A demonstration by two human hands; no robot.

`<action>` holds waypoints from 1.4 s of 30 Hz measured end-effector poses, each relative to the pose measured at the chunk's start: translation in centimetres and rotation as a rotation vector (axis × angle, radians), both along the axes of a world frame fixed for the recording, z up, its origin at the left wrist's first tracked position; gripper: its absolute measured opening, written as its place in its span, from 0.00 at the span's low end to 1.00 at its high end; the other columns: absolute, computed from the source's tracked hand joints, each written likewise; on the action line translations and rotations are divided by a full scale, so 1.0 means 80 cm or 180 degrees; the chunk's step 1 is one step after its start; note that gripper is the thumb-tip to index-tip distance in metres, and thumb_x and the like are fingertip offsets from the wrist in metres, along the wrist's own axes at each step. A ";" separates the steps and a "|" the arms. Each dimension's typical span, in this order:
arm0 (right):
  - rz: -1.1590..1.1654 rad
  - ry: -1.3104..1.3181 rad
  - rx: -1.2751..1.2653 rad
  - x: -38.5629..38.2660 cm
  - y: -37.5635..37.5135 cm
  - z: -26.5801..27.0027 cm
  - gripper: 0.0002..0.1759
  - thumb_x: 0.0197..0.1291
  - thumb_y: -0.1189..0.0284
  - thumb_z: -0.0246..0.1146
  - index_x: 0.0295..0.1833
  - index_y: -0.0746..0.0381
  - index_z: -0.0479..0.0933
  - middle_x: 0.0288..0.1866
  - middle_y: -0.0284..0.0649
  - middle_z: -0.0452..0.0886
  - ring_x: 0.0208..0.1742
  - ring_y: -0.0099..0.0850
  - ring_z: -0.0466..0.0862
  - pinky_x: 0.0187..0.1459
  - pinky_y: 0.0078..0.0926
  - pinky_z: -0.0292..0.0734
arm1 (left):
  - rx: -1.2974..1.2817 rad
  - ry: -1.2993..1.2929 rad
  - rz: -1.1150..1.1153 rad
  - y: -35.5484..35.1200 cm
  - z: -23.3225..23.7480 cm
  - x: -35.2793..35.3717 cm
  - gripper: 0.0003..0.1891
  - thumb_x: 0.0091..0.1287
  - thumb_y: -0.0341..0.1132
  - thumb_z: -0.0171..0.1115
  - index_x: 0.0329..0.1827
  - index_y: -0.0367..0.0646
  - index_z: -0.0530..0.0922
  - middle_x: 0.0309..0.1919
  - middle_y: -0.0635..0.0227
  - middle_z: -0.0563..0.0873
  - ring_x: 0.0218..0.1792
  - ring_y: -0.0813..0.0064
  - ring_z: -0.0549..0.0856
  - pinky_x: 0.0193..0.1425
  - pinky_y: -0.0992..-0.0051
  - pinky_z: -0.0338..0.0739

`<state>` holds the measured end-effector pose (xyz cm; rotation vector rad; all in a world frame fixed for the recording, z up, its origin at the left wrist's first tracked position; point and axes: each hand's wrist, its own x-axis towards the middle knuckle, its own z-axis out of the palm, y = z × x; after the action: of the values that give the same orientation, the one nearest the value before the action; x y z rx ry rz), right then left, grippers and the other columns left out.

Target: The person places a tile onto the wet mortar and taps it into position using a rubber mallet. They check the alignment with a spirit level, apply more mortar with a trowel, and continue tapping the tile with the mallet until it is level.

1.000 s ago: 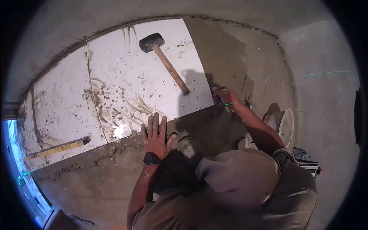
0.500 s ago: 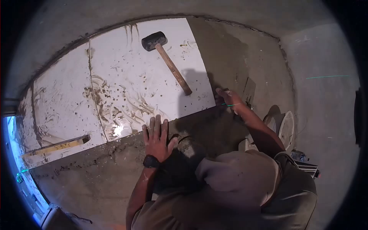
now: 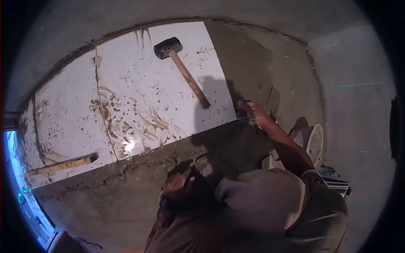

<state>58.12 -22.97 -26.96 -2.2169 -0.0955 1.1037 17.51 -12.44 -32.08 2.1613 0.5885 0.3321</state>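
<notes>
A large white tile (image 3: 168,92), smeared with grey mortar, lies on the floor ahead of me. A rubber mallet (image 3: 187,78) with a black head and wooden handle rests on it. My right hand (image 3: 254,113) is by the tile's near right corner, its fingers curled in; what they hold, if anything, is hidden. My left hand (image 3: 178,187) is over the grey floor in front of the tile, in shadow and apart from the tile. Its index finger is stretched out, and no object shows in it.
More mortar-marked tile (image 3: 69,105) extends left, with a yellow bar (image 3: 63,165) near its front edge. Wet-looking grey mortar (image 3: 240,55) covers the floor to the right. A white round container (image 3: 315,141) stands beside my right arm. Green laser lines cross my right hand and the wall.
My left hand has come off the tile's front edge and drawn back toward my body. My right hand stays by the corner, and the mallet lies in the same place on the tile.
</notes>
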 end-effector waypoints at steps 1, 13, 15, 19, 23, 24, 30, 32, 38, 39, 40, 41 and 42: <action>-0.0007 0.0024 -0.0002 0.000 0.001 0.002 0.29 0.73 0.46 0.63 0.52 0.64 0.84 0.44 0.38 0.88 0.44 0.29 0.88 0.47 0.35 0.84 | 0.0005 0.0019 0.0015 0.003 0.001 0.003 0.18 0.67 0.42 0.72 0.57 0.47 0.87 0.32 0.62 0.87 0.33 0.57 0.87 0.41 0.64 0.85; 0.0396 -0.0009 0.0234 0.026 -0.022 -0.028 0.30 0.73 0.45 0.61 0.54 0.65 0.84 0.46 0.37 0.88 0.44 0.28 0.88 0.50 0.30 0.81 | 0.0018 -0.0395 0.0147 0.014 0.008 0.019 0.20 0.68 0.45 0.71 0.61 0.48 0.86 0.33 0.61 0.85 0.35 0.56 0.87 0.37 0.59 0.84; 0.0342 -0.0159 -0.0034 0.012 -0.007 -0.008 0.30 0.73 0.44 0.62 0.54 0.64 0.84 0.44 0.35 0.89 0.45 0.25 0.87 0.50 0.28 0.80 | 0.0063 -0.0392 0.0292 0.015 0.009 0.014 0.20 0.68 0.44 0.72 0.60 0.47 0.86 0.34 0.60 0.86 0.35 0.56 0.87 0.38 0.59 0.84; 0.0397 -0.0059 0.0054 0.018 -0.007 -0.010 0.30 0.73 0.45 0.62 0.55 0.64 0.84 0.43 0.34 0.89 0.45 0.23 0.86 0.50 0.27 0.79 | 0.0146 -0.0166 0.0530 0.032 0.002 0.004 0.20 0.66 0.41 0.73 0.59 0.45 0.86 0.40 0.57 0.88 0.39 0.55 0.88 0.43 0.60 0.84; 0.0456 -0.0231 -0.0007 0.016 -0.008 -0.011 0.28 0.73 0.45 0.62 0.52 0.62 0.85 0.39 0.34 0.88 0.39 0.23 0.86 0.42 0.24 0.78 | 0.0256 -0.0279 0.0937 0.076 0.012 -0.001 0.19 0.66 0.38 0.74 0.58 0.41 0.86 0.43 0.55 0.89 0.43 0.54 0.88 0.47 0.60 0.83; 0.0422 -0.0332 0.0102 0.016 -0.012 -0.014 0.26 0.73 0.46 0.62 0.48 0.60 0.85 0.36 0.33 0.88 0.34 0.22 0.86 0.34 0.23 0.76 | 0.0542 -0.0305 0.1034 0.092 0.012 -0.002 0.21 0.65 0.38 0.74 0.59 0.41 0.85 0.41 0.56 0.88 0.41 0.53 0.87 0.46 0.59 0.83; 0.1157 -0.0628 -0.0158 0.027 -0.019 -0.017 0.22 0.76 0.52 0.59 0.53 0.61 0.84 0.39 0.35 0.87 0.38 0.26 0.86 0.34 0.29 0.80 | 0.1139 -0.0100 0.1273 0.221 0.031 0.020 0.32 0.67 0.38 0.73 0.71 0.33 0.73 0.63 0.43 0.79 0.63 0.46 0.80 0.65 0.56 0.77; 0.0626 -0.0294 0.0005 0.014 -0.010 -0.016 0.26 0.74 0.47 0.61 0.51 0.61 0.84 0.38 0.34 0.87 0.35 0.25 0.84 0.32 0.27 0.79 | 0.1117 -0.0026 0.1379 0.273 0.019 0.040 0.38 0.70 0.47 0.69 0.76 0.31 0.67 0.69 0.38 0.74 0.70 0.41 0.73 0.75 0.52 0.68; 0.0438 -0.0299 0.0032 0.007 -0.002 -0.012 0.27 0.72 0.47 0.63 0.48 0.64 0.84 0.38 0.36 0.87 0.34 0.25 0.84 0.31 0.26 0.80 | 0.1870 0.1206 0.1506 0.354 -0.014 0.103 0.47 0.74 0.65 0.54 0.86 0.44 0.53 0.84 0.45 0.54 0.84 0.46 0.51 0.84 0.42 0.45; 0.0393 -0.0222 0.0041 0.006 0.000 -0.011 0.28 0.72 0.47 0.63 0.47 0.64 0.84 0.38 0.36 0.87 0.34 0.25 0.83 0.30 0.27 0.80 | 0.2027 0.1429 0.1554 0.353 -0.019 0.110 0.48 0.73 0.68 0.51 0.87 0.46 0.51 0.85 0.47 0.51 0.86 0.47 0.47 0.85 0.41 0.40; 0.0345 -0.0141 0.0041 0.004 0.000 -0.008 0.28 0.72 0.47 0.63 0.47 0.65 0.84 0.38 0.37 0.87 0.33 0.25 0.83 0.30 0.27 0.79 | 0.2015 0.1442 0.1537 0.344 -0.025 0.111 0.48 0.73 0.68 0.51 0.87 0.46 0.51 0.85 0.47 0.51 0.86 0.47 0.47 0.85 0.41 0.40; 0.0347 -0.0131 0.0025 0.001 0.001 -0.005 0.28 0.72 0.47 0.63 0.47 0.65 0.84 0.38 0.37 0.87 0.33 0.25 0.83 0.30 0.27 0.79 | 0.1983 0.1627 0.1388 0.331 -0.030 0.111 0.51 0.72 0.72 0.49 0.87 0.47 0.50 0.85 0.47 0.51 0.86 0.48 0.46 0.85 0.42 0.37; 0.0303 -0.0124 0.0056 -0.003 0.006 0.002 0.28 0.72 0.47 0.63 0.47 0.65 0.84 0.38 0.37 0.87 0.33 0.25 0.83 0.31 0.27 0.79 | 0.1965 0.1797 0.1247 0.324 -0.030 0.113 0.53 0.70 0.76 0.47 0.87 0.47 0.49 0.85 0.47 0.50 0.86 0.49 0.46 0.86 0.43 0.35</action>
<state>57.90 -22.51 -26.84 -2.2385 -0.2289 1.1063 26.56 13.51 -34.47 2.7431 1.3842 0.1042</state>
